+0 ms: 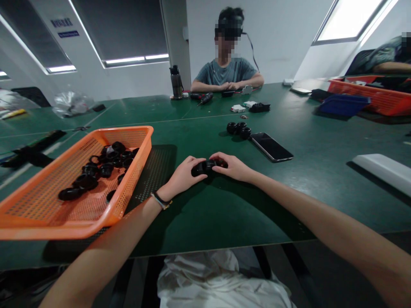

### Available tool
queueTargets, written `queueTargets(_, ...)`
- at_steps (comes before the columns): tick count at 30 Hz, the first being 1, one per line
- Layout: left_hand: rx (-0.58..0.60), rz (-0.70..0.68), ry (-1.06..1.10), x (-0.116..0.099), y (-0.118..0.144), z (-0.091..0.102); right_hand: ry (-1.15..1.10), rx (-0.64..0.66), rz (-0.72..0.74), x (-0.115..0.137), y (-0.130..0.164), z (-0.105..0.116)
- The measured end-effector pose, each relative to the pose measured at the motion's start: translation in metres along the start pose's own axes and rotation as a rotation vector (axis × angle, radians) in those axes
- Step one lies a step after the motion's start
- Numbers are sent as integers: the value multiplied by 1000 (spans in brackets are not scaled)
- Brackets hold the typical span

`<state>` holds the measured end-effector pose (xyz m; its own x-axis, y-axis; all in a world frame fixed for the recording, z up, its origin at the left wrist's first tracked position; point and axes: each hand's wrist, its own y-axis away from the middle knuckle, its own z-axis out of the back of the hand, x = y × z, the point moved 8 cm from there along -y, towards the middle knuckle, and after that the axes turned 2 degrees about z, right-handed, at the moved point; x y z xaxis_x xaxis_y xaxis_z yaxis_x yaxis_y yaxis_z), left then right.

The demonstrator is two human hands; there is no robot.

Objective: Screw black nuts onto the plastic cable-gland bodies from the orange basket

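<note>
While many black ring parts (pixel 96 171) wait in the orange basket (pixel 38 214) at near left, only a few finished pieces (pixel 238 129) sit farther off beside the phone (pixel 271 146), so most work seems left. Both forearms reach forward; left hand (pixel 181 175) and right hand (pixel 233 167) pinch one black part (pixel 205 167) between them on the green table (pixel 321 179).

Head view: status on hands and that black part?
Left hand and right hand both grip the black part on the green table. Orange basket left, phone beyond; nothing blocking.
</note>
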<state>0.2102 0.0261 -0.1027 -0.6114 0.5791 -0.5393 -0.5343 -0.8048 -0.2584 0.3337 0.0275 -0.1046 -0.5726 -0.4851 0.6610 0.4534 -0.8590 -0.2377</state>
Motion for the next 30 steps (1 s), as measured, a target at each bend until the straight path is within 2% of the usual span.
queueTargets(7, 19, 3, 13, 1, 1, -5, 130, 29, 62, 1, 2, -4)
queueTargets(13, 46, 36, 50, 2, 1, -5, 8, -92, 17, -2, 4, 3)
queueTargets(17, 63, 17, 91, 1, 1, -7, -32, -95, 53, 4, 4, 4)
queueTargets(22, -11, -9, 107, -4, 1, -3, -53, -82, 91, 9, 5, 5)
queueTargets(25, -59, 29, 124, -3, 0, 4, -90, -62, 113, 10, 6, 4)
queueTargets(30, -43, 87, 190, 3, -2, 5, -106, -51, 92, 7, 6, 1)
